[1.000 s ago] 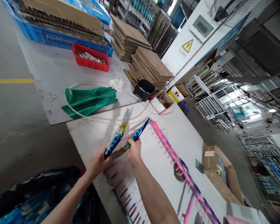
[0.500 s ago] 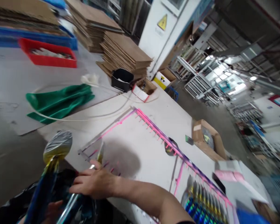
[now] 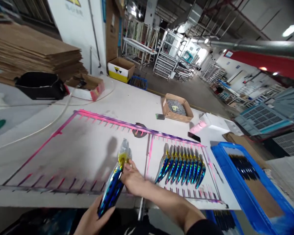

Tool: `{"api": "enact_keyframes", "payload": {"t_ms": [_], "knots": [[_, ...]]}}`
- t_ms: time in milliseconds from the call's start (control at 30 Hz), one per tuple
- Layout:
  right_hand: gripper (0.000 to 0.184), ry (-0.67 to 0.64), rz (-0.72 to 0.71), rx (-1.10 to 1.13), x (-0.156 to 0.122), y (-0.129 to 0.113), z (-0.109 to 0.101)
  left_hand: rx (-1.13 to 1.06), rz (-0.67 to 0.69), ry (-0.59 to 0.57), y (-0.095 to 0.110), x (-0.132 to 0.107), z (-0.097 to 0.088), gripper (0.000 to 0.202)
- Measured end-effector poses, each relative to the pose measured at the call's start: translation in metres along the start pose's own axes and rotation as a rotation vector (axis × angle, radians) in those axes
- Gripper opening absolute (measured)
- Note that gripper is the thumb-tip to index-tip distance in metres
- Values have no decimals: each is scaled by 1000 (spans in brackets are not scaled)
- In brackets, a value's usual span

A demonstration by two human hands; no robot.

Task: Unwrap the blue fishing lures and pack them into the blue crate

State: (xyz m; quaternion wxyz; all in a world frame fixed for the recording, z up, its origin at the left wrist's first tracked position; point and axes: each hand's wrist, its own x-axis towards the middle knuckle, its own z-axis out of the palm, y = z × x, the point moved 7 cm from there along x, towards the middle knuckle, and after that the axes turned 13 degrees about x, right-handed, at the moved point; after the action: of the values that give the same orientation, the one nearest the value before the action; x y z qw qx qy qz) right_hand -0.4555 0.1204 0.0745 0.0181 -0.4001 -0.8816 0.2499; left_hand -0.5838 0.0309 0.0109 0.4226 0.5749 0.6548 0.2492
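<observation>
Over the pink-edged frame I hold a long shiny blue fish-shaped piece point(image 3: 114, 182), tilted, with a yellow neck and a clear silvery tip at its upper end. My left hand point(image 3: 94, 217) is wrapped round its lower end. At the yellow neck, my right hand point(image 3: 133, 179) has its fingers closed against it; the fingertips are partly hidden. I cannot tell whether a second piece lies behind it. To the right, several similar blue pieces point(image 3: 181, 166) lie side by side within the frame point(image 3: 149, 153), which has short pegs along its bars.
Beyond the frame stand a carton point(image 3: 177, 114), a black bin point(image 3: 40, 86) and an open red-and-white box point(image 3: 85, 89). Stacked cardboard point(image 3: 36, 52) is at the left. A blue tray point(image 3: 245, 173) of dark pieces lies at the right. A pale cord point(image 3: 51, 122) crosses the table.
My view has swung right. My hands have come together over the frame, away from the dark bag at the lower left. Earlier each hand was at a separate blue piece.
</observation>
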Motion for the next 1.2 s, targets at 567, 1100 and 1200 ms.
{"api": "enact_keyframes", "payload": {"t_ms": [567,1100,1200], "knots": [[61,664,890,481,-488,167,42,561,169,-120,138,99,241,36],[59,491,700,571,-419,178,44,580,175,25,137,72,242,32],[59,481,666,554,-392,181,37,591,129,5,138,79,231,33]]}}
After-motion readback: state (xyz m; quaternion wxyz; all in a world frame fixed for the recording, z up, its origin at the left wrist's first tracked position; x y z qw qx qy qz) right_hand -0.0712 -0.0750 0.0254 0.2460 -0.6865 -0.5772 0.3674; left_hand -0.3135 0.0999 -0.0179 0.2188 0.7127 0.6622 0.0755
